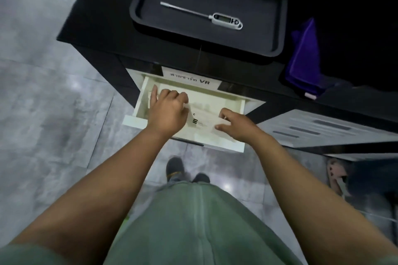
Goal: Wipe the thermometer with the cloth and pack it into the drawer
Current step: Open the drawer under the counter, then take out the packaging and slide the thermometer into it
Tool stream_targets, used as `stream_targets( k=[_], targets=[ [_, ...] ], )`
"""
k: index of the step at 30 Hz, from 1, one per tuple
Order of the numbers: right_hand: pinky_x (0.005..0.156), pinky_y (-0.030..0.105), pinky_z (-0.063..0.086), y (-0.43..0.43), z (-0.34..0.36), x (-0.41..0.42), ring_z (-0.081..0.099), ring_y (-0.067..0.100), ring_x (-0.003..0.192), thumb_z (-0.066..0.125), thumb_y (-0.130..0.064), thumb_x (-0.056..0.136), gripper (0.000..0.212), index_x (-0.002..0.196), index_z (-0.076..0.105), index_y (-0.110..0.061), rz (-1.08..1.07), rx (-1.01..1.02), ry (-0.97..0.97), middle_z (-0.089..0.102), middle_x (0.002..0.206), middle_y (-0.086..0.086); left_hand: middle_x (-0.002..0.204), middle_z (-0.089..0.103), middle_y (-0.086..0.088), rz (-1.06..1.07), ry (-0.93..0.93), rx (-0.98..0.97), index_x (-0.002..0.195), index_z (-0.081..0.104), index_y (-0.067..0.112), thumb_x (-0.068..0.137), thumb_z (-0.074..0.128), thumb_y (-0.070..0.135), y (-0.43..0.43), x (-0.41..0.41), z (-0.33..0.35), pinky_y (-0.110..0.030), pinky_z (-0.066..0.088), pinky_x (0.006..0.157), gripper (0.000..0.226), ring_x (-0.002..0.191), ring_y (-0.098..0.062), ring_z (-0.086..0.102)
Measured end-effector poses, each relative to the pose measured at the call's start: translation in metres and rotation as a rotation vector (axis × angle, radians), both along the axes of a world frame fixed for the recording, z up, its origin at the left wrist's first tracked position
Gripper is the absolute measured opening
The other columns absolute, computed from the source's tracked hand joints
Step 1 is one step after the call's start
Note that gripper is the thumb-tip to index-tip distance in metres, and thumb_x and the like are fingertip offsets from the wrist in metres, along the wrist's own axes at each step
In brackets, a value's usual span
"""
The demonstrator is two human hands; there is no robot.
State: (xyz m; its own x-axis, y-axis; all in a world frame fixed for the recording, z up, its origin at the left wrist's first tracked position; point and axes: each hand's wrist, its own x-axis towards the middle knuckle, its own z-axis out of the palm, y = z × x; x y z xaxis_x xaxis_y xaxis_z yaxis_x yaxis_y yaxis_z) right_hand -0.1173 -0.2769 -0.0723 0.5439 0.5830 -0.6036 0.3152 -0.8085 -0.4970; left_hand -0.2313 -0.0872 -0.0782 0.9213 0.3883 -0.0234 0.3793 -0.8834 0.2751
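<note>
A white digital probe thermometer lies in a black tray on the black counter, its metal probe pointing left. A purple cloth is crumpled on the counter to the right of the tray. Below the counter a white drawer is pulled out. Both hands are inside it, on a flat white packet with black print. My left hand grips the packet's left end, index finger stretched out. My right hand holds its right end. Neither hand touches the thermometer or the cloth.
A white label with "VR" sits on the cabinet front above the drawer. A white slotted unit stands to the right under the counter. The floor is grey tile; my feet are below the drawer, and a sandal lies at the right.
</note>
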Motion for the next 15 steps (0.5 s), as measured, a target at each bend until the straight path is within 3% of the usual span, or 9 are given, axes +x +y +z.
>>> stream_targets(
  k=[3, 5, 7, 9, 12, 15],
  targets=[
    [0.067, 0.033, 0.041, -0.018, 0.029, 0.002, 0.050, 0.017, 0.080, 0.067, -0.032, 0.089, 0.023, 0.087, 0.047, -0.021, -0.070, 0.147, 0.103, 0.056, 0.087, -0.003, 0.112, 0.064, -0.007, -0.001, -0.281, 0.071, 0.110, 0.065, 0.015, 0.083, 0.066, 0.023, -0.008, -0.005, 0.024, -0.053, 0.018, 0.117, 0.028, 0.117, -0.030, 0.053],
    [0.066, 0.031, 0.043, -0.026, 0.048, 0.001, 0.052, 0.015, 0.078, 0.068, -0.028, 0.090, 0.023, 0.091, 0.050, -0.014, -0.128, 0.224, 0.147, 0.056, 0.086, -0.005, 0.132, 0.055, -0.010, 0.094, -0.378, 0.042, 0.123, 0.059, 0.014, 0.085, 0.065, 0.025, -0.015, -0.002, 0.041, -0.052, 0.015, 0.119, 0.040, 0.131, -0.030, 0.045],
    [0.065, 0.025, 0.045, -0.029, 0.064, 0.001, 0.058, 0.010, 0.077, 0.066, -0.024, 0.091, 0.023, 0.096, 0.051, -0.009, -0.190, 0.307, 0.170, 0.061, 0.087, -0.008, 0.150, 0.038, -0.011, 0.262, -0.435, -0.059, 0.137, 0.046, 0.012, 0.086, 0.066, 0.028, -0.021, 0.005, 0.058, -0.046, 0.012, 0.121, 0.057, 0.141, -0.029, 0.032],
    [0.062, 0.017, 0.046, -0.030, 0.076, 0.002, 0.061, 0.002, 0.073, 0.065, -0.021, 0.093, 0.019, 0.098, 0.052, -0.008, -0.267, 0.403, 0.220, 0.064, 0.087, -0.009, 0.154, 0.029, -0.012, 0.441, -0.500, -0.224, 0.144, 0.035, 0.009, 0.086, 0.068, 0.032, -0.029, 0.015, 0.071, -0.044, 0.020, 0.119, 0.071, 0.142, -0.028, 0.029],
    [0.064, 0.019, 0.046, -0.026, 0.088, 0.010, 0.061, 0.006, 0.077, 0.065, -0.020, 0.092, 0.015, 0.096, 0.052, -0.014, -0.343, 0.505, 0.244, 0.063, 0.092, -0.001, 0.139, 0.048, -0.007, 0.570, -0.488, -0.695, 0.140, 0.036, 0.012, 0.086, 0.068, 0.042, -0.037, 0.034, 0.082, -0.041, 0.042, 0.105, 0.070, 0.125, -0.024, 0.051],
    [0.065, 0.026, 0.049, -0.013, 0.093, 0.022, 0.063, 0.012, 0.082, 0.067, -0.018, 0.090, 0.014, 0.095, 0.054, -0.017, -0.381, 0.528, 0.264, 0.065, 0.096, 0.003, 0.104, 0.070, 0.001, 0.536, -0.351, -1.097, 0.108, 0.057, 0.022, 0.080, 0.063, 0.056, -0.038, 0.053, 0.087, -0.047, 0.057, 0.086, 0.045, 0.093, -0.022, 0.070]
  ],
)
